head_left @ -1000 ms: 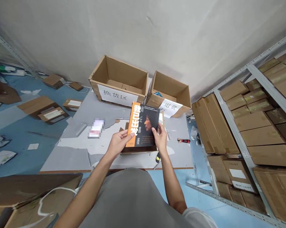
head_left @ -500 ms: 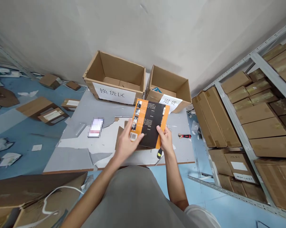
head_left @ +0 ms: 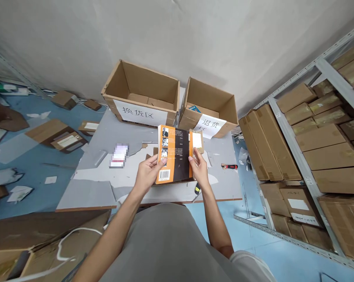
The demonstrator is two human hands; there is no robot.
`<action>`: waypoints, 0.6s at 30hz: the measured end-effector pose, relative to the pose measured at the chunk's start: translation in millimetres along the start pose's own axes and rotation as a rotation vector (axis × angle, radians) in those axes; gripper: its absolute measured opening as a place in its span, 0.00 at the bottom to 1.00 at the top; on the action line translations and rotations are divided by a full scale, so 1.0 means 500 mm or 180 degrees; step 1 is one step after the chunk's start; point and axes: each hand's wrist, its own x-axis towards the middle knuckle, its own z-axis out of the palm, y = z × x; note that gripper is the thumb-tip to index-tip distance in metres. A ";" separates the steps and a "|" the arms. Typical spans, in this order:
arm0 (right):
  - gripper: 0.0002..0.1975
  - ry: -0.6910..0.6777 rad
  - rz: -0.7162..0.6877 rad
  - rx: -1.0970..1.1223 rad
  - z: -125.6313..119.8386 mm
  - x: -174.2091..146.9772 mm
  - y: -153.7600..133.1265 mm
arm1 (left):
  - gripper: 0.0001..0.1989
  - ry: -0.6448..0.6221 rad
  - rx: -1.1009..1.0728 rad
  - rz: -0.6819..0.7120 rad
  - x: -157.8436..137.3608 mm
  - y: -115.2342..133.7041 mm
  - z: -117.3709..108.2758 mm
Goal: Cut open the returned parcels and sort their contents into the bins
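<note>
Above the table I hold an orange and black book point(head_left: 179, 156), its printed cover with small portraits and a barcode facing me. My left hand point(head_left: 149, 171) grips the left edge, thumb on the cover. On the other side, my right hand point(head_left: 199, 168) is closed on the right edge, fingers partly behind it. Behind and below the book, part of a cardboard box point(head_left: 201, 147) with a white label shows; the book hides most of it.
Two open cardboard boxes with paper signs, one left point(head_left: 140, 113) and one right point(head_left: 209, 124), stand along the table's back. A red-black tool point(head_left: 230, 167) and a yellow-black cutter point(head_left: 197, 188) lie on the table point(head_left: 89, 196). Shelving point(head_left: 282, 133) with cartons rises at right.
The book has moved left and turned more upright, showing its left page edge. My left hand has shifted left with it, and the labelled cardboard behind has come into view.
</note>
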 end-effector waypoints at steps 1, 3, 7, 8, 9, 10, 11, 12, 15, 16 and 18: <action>0.51 -0.0028 -0.0033 -0.0080 0.007 -0.005 0.003 | 0.45 0.0084 0.0151 0.0177 -0.003 -0.006 0.009; 0.51 -0.0356 -0.0026 -0.0054 0.025 -0.020 0.002 | 0.39 0.0240 0.0563 0.0513 -0.012 -0.017 0.030; 0.44 -0.0788 -0.0103 0.0146 0.058 -0.042 -0.018 | 0.28 0.0315 0.1521 0.0933 -0.040 -0.037 0.076; 0.40 -0.0689 -0.0133 0.0152 0.060 -0.040 -0.024 | 0.30 0.0200 0.1662 0.1012 -0.044 -0.041 0.085; 0.35 -0.0548 -0.0143 0.0173 0.059 -0.034 -0.028 | 0.35 0.0019 0.1721 0.1072 -0.045 -0.045 0.090; 0.32 -0.0404 -0.0122 0.0223 0.053 -0.026 -0.032 | 0.39 -0.0203 0.1713 0.1102 -0.044 -0.047 0.092; 0.31 -0.0298 -0.0064 0.0301 0.044 -0.017 -0.035 | 0.43 -0.0386 0.1672 0.1101 -0.039 -0.049 0.090; 0.31 -0.0259 0.0031 0.0398 0.033 -0.007 -0.037 | 0.46 -0.0452 0.1626 0.1081 -0.031 -0.049 0.084; 0.34 -0.0393 0.0383 0.0666 -0.010 0.011 -0.040 | 0.53 0.0106 0.1476 0.0969 0.001 -0.039 0.043; 0.34 -0.0445 0.0467 0.0736 -0.024 0.012 -0.040 | 0.56 0.0325 0.1364 0.0865 0.012 -0.032 0.025; 0.34 -0.0489 0.0549 0.0868 -0.045 0.011 -0.041 | 0.58 0.0252 0.0996 0.0446 0.029 -0.015 -0.006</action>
